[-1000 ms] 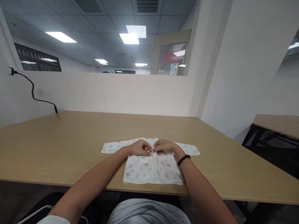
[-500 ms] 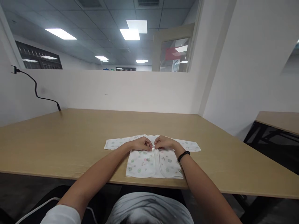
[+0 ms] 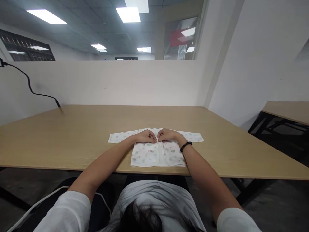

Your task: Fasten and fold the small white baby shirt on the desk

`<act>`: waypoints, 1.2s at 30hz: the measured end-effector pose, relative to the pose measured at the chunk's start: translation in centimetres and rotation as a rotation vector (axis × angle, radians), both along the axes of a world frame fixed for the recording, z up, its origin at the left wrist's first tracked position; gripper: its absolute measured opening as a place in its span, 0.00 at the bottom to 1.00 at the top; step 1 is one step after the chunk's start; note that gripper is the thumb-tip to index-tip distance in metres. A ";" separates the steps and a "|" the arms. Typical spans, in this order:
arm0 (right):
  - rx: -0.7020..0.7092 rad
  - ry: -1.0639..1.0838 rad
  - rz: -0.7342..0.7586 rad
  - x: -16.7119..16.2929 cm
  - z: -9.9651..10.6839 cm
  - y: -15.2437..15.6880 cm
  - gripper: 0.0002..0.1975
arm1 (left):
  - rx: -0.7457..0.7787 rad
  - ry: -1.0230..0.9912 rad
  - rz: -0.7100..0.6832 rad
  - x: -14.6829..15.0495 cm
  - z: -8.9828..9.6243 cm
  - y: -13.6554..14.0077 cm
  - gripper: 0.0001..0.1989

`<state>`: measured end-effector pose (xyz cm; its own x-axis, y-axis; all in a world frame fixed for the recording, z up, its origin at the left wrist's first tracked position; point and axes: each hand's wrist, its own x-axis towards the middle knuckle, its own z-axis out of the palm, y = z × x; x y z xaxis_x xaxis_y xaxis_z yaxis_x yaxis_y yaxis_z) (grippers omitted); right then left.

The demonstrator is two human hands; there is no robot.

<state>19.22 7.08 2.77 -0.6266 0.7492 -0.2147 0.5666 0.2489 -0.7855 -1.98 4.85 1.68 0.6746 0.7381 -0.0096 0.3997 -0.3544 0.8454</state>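
Observation:
A small white baby shirt [image 3: 145,156] with green and pink prints lies flat on the table, sleeves spread to both sides and its front panels parted below my hands. My left hand [image 3: 147,136] is closed in a pinch at the front opening, just under the neckline. Facing it, my right hand [image 3: 166,134] pinches the other front edge, a black beaded bracelet on its wrist. The fingertips of both hands nearly meet. Whatever small fastening lies between them is too small to make out.
The wooden table [image 3: 79,138] runs back to a white wall [image 3: 125,83] with a window above. A black flexible cable stand [image 3: 30,85] rises at the far left. Another table [image 3: 289,109] stands off to the right.
The camera has tipped downward, so the table and shirt sit higher in view. Both hands stay pinched at the front opening, with fingertips slightly closer together.

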 end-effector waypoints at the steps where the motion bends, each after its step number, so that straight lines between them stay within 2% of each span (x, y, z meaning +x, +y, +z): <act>1: 0.000 -0.002 0.000 0.0 0.0 0.0 0.08 | 0.003 0.003 -0.002 0.0 0.0 0.0 0.20; 9: -0.025 0.010 0.043 0.1 0.8 -0.5 0.07 | 0.023 0.028 -0.024 -0.1 0.1 0.1 0.18; 15: -0.048 0.026 0.044 0.4 1.2 -0.8 0.11 | 0.047 0.058 -0.031 -0.1 -0.1 0.5 0.18; 21: -0.025 -0.023 0.041 0.2 1.1 -0.6 0.12 | 0.056 0.060 -0.025 -0.2 -0.4 0.7 0.17; 29: 0.009 -0.047 0.042 -0.3 0.9 -1.0 0.08 | 0.050 0.070 0.008 -0.2 -0.7 0.9 0.15; 36: -0.011 -0.041 0.056 -0.4 0.8 -0.5 0.11 | 0.047 0.070 -0.002 -0.3 -0.6 1.1 0.13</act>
<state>18.82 6.61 3.53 -0.6580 0.7106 -0.2491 0.5839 0.2727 -0.7647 -2.26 5.98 1.07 0.6749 0.7376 -0.0222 0.4567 -0.3939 0.7977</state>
